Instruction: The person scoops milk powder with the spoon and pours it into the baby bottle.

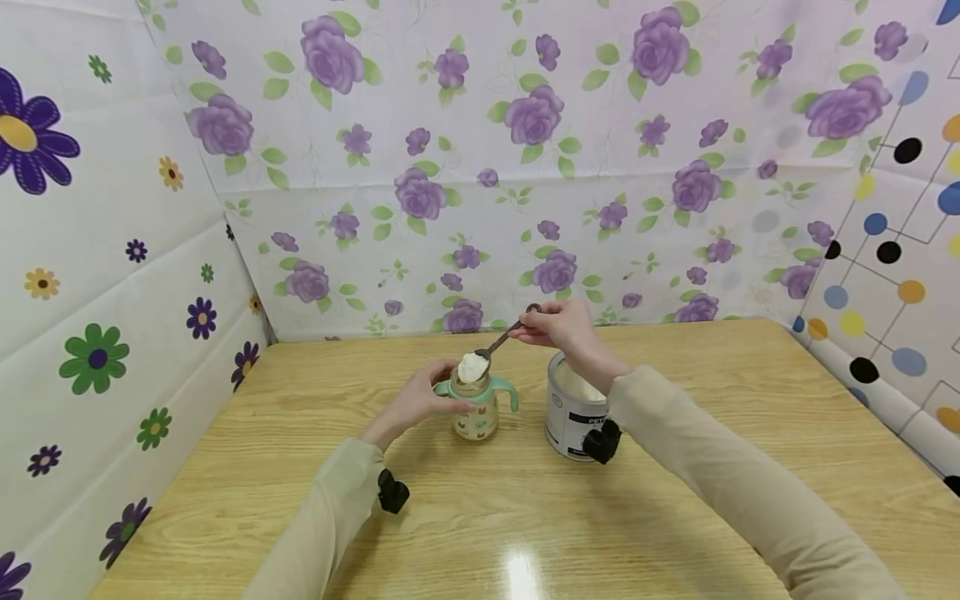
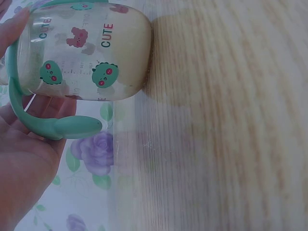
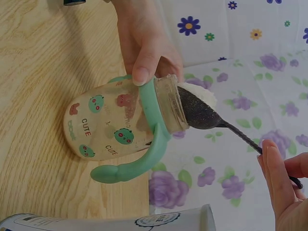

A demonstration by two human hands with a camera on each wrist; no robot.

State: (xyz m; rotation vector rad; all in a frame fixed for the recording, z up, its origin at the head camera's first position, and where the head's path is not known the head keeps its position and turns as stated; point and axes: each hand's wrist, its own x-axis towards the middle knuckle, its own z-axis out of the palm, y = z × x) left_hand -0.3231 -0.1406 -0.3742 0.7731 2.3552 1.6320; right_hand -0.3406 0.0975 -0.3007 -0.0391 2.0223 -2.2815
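A clear baby bottle (image 1: 476, 420) with a green two-handled ring (image 3: 153, 108) and cartoon prints stands upright, without a lid, on the table. My left hand (image 1: 422, 398) holds it around the neck and ring, thumb on the near side and fingers behind. The dark spoon (image 1: 501, 340) is pinched near its handle end by my right hand (image 1: 566, 332). Its bowl, heaped with white powder (image 1: 472, 367), is at the bottle's open mouth, tilted slightly in the right wrist view. Cloudy pale contents show through the bottle wall in the left wrist view.
An open white-and-grey can (image 1: 567, 423) with pale powder inside stands right of the bottle, below my right forearm. The wooden table (image 1: 480, 517) meets a floral sheet (image 1: 450, 250) at its back edge. Black wrist mounts (image 1: 392, 492) hang at both sleeves.
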